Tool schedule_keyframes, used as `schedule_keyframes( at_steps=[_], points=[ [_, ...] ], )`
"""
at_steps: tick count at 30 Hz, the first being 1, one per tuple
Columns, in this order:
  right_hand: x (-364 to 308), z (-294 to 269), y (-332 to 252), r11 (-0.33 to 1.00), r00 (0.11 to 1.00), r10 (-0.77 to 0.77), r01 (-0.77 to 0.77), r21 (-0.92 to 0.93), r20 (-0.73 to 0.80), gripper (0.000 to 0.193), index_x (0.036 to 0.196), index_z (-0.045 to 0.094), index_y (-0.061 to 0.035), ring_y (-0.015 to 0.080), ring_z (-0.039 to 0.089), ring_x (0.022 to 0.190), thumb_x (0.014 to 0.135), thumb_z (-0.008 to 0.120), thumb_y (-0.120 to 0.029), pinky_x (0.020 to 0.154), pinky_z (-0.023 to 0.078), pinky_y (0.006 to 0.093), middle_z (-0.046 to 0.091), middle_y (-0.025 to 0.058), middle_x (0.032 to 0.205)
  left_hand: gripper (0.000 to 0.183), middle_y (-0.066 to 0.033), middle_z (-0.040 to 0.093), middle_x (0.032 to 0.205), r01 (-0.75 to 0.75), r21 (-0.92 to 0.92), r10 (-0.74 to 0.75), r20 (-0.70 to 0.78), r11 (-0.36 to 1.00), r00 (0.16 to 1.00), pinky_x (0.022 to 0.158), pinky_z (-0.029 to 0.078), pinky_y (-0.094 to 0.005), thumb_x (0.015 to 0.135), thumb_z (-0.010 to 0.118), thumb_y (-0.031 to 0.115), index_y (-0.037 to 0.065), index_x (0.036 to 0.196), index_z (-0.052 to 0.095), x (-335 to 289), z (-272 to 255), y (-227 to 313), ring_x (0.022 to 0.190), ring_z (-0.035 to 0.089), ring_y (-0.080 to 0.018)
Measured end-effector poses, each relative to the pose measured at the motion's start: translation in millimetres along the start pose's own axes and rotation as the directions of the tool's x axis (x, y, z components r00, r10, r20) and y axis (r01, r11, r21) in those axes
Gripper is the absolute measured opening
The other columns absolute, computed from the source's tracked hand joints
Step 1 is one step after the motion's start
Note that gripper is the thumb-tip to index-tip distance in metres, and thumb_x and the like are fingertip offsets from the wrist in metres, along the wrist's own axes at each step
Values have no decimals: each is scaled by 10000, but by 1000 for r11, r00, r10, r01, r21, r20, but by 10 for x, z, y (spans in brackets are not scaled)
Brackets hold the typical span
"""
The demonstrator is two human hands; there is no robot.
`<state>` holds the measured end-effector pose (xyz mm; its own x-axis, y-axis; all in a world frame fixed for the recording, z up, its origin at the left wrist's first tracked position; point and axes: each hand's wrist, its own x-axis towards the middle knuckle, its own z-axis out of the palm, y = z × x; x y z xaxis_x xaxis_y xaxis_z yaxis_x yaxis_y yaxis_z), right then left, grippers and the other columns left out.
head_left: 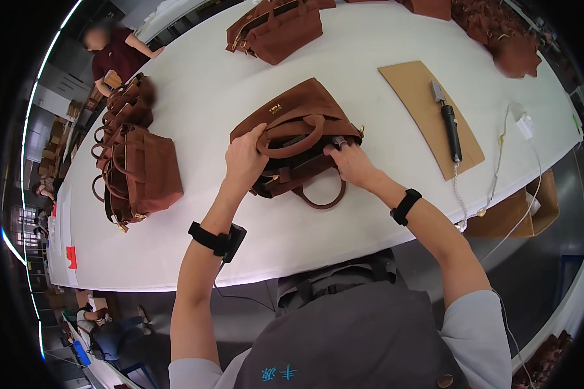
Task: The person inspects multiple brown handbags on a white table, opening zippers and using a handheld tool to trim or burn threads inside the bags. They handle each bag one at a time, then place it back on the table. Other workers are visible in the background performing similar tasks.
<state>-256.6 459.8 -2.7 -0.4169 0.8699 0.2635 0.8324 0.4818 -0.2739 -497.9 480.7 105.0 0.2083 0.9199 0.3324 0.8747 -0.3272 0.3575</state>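
Observation:
A brown leather handbag [311, 97] lies on the white table in front of me, its top opening toward me. One rolled handle [315, 133] arches over the opening, while the other hangs down on the near side. My left hand [243, 159] grips the bag's left end, its fingers by the base of the upper handle. At the right end of the opening, my right hand [353, 163] has its fingers bent over the rim, with the thumb at the edge. Part of the dark interior shows between my hands; some fingertips are hidden.
Several brown handbags [146, 168] stand in a row at the left, and another handbag [279, 32] sits at the far side. On the right, a black-handled tool with a metal head [451, 129] rests on a brown board [402, 81], its cord trailing off the table edge. A co-worker [113, 55] stands at the far left.

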Motion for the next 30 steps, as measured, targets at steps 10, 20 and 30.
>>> schedule_keyframes(
  at_steps=[10,20,30],
  points=[
    [-548,-385,54,978,930,-208,197,66,302,112,775,644,-77,280,593,816,688,574,-67,731,473,390,614,89,801,328,-195,652,884,41,-46,-37,91,998,995,725,504,-418,769,554,38,61,1082,648,-2,-2,15,832,622,-377],
    [452,365,-810,845,899,216,-368,388,381,485,1136,562,46,346,585,1041,798,553,-301,931,449,382,621,243,1053,381,-225,637,985,-68,-37,76,271,997,959,811,485,-398,758,542,19,29,1133,614,-51,38,205,924,607,-385],
    [525,93,-596,963,949,-199,236,132,-243,112,757,662,2,276,633,736,728,608,-91,652,509,388,652,156,807,350,-168,622,955,-158,50,163,-93,986,982,687,501,-438,783,622,120,38,1112,538,-257,372,227,818,616,-356]
  ],
)
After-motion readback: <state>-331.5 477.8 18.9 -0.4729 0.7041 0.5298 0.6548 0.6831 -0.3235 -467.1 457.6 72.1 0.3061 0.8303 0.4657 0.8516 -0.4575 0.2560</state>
